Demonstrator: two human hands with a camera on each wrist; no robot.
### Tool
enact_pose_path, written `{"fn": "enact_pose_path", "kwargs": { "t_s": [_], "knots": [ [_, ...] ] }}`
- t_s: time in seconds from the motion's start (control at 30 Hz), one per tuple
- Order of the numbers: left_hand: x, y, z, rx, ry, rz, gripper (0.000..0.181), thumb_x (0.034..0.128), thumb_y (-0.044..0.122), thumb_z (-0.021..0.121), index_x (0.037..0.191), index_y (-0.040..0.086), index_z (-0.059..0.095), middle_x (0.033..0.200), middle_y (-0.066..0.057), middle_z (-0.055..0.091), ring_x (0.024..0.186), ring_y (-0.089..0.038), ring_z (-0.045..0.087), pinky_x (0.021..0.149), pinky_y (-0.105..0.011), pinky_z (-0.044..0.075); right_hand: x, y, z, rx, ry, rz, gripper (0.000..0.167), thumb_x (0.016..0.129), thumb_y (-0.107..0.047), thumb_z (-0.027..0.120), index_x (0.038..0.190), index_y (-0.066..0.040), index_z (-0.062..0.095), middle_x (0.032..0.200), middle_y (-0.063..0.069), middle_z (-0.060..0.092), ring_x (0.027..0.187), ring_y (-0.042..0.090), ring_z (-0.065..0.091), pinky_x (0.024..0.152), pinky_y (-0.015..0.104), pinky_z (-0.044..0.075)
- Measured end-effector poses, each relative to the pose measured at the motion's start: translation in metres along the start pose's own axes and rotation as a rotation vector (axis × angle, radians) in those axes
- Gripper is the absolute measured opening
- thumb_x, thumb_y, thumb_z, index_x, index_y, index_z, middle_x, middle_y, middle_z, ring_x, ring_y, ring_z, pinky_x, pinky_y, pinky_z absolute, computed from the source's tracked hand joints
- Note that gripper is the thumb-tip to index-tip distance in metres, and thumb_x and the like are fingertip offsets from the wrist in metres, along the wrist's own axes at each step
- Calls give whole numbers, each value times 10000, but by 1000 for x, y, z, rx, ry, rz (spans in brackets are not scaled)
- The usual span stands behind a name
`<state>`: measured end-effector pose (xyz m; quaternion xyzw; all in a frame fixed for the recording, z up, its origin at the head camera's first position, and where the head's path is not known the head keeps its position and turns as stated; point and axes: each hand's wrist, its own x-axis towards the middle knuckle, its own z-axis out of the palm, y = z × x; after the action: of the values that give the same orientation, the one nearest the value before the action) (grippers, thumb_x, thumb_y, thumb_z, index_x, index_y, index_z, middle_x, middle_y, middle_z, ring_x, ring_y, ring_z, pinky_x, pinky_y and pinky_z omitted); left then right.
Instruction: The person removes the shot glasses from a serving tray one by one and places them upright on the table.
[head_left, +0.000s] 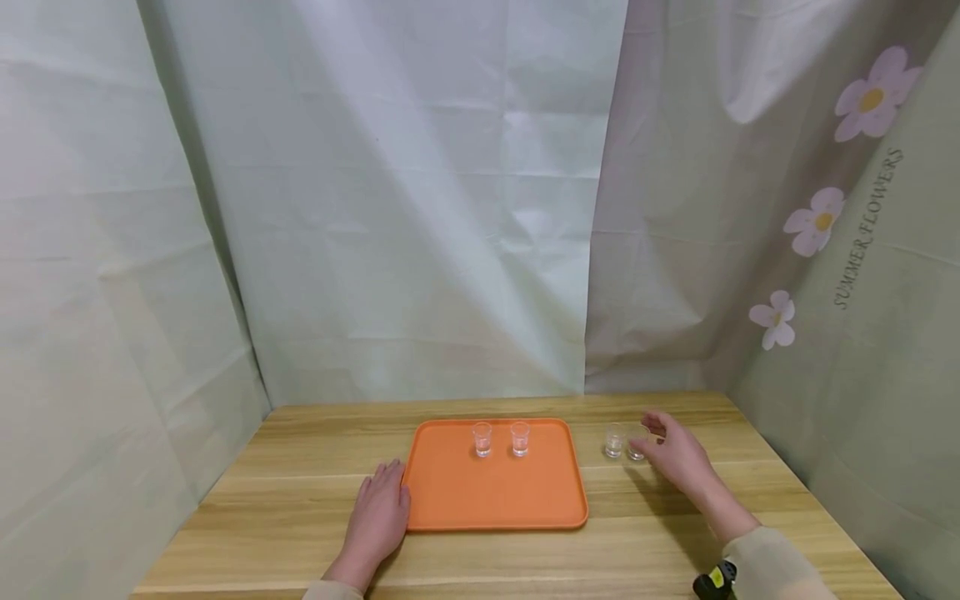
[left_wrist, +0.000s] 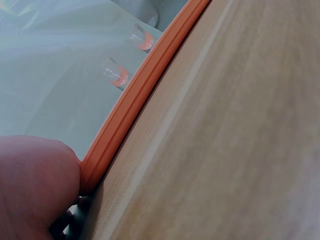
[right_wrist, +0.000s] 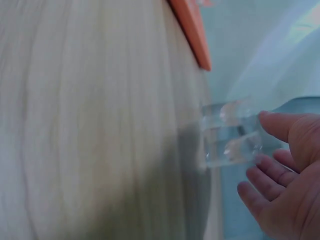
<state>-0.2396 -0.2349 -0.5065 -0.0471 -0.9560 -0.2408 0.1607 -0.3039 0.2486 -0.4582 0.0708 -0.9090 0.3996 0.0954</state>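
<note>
An orange tray (head_left: 495, 496) lies on the wooden table, with two clear shot glasses, one on the left (head_left: 483, 440) and one on the right (head_left: 520, 439), upright near its far side. My left hand (head_left: 378, 512) rests flat at the tray's left edge; in the left wrist view its thumb touches the tray corner (left_wrist: 95, 170). To the tray's right, two more shot glasses (head_left: 613, 442) stand close together on the table. My right hand (head_left: 678, 454) is at the rightmost glass (head_left: 637, 450), thumb and fingers spread around its upper part; firm contact cannot be seen.
The wooden table (head_left: 285, 500) ends at a pale curtain (head_left: 420, 250) behind and on both sides. A dark and yellow-green band (head_left: 716, 579) sits at my right sleeve (head_left: 772, 562).
</note>
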Motion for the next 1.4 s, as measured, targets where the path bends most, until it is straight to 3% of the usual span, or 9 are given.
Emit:
{"fn": "enact_pose_path", "kwargs": {
  "t_s": [0.3, 0.47, 0.9, 1.17, 1.4],
  "knots": [
    [1, 0, -1, -21, 23, 2, 410, 1063, 32, 595, 1426, -157, 608, 1507, -376, 577, 1450, -605, 479, 1226, -742, 317, 2, -34, 7, 29, 36, -103, 724, 1049, -249, 789, 1597, 95, 465, 1607, 342, 498, 1453, 578, 486, 1204, 688, 413],
    [1, 3, -5, -18, -12, -20, 429, 1084, 48, 577, 1463, -153, 586, 1547, -363, 551, 1494, -579, 447, 1259, -725, 285, 3, -50, 18, 56, 23, -135, 721, 1045, -239, 794, 1605, 76, 468, 1609, 321, 506, 1470, 554, 481, 1209, 680, 414],
    [1, 4, -5, -4, -26, -29, 433, 1096, 57, 563, 1476, -152, 578, 1556, -356, 548, 1502, -572, 441, 1266, -718, 280, 6, -86, 63, 167, -76, -162, 696, 1013, -159, 828, 1593, 55, 509, 1584, 262, 572, 1481, 455, 529, 1227, 606, 432],
    [1, 4, -3, -3, -32, -33, 431, 1100, 70, 566, 1474, -144, 586, 1559, -350, 549, 1505, -569, 440, 1264, -720, 282, 14, -93, 96, 238, -121, -159, 635, 1003, -138, 836, 1546, 51, 566, 1491, 257, 648, 1412, 440, 598, 1204, 596, 463],
    [2, 3, -3, -6, -23, -28, 432, 1093, 61, 566, 1471, -146, 586, 1556, -352, 550, 1505, -571, 439, 1266, -719, 278, 19, -99, 110, 249, -174, -135, 609, 1013, -171, 831, 1544, -5, 583, 1500, 236, 643, 1385, 439, 620, 1159, 621, 500]
  ]
}}
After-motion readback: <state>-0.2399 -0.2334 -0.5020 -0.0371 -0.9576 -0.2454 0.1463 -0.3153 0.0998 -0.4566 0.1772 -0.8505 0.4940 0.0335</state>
